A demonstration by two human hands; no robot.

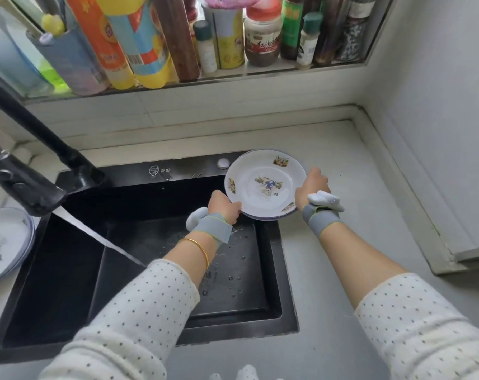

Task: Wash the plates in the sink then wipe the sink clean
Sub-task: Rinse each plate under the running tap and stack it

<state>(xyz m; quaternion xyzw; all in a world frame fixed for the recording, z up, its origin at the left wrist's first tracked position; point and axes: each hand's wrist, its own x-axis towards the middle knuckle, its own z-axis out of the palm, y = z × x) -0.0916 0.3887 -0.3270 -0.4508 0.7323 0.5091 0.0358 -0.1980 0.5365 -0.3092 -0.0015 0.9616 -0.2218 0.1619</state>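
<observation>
Head view: both hands hold a small stack of white, picture-printed plates (pixel 265 185) above the back right corner of a black sink (pixel 233 281). The left hand (pixel 223 205) grips the left rim, its fingers curled underneath. The right hand (pixel 312 187) grips the right rim. A black tap (pixel 27 176) runs water (pixel 95 234) into the sink. Another plate (pixel 5 242) sits on the counter (pixel 329 311) at far left.

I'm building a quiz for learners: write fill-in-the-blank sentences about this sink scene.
1. The sink is ____ in colour.
2. The left hand and right hand both grip the ____.
3. A gold bangle circles the ____ wrist.
Missing words: black; plates; left.
</observation>
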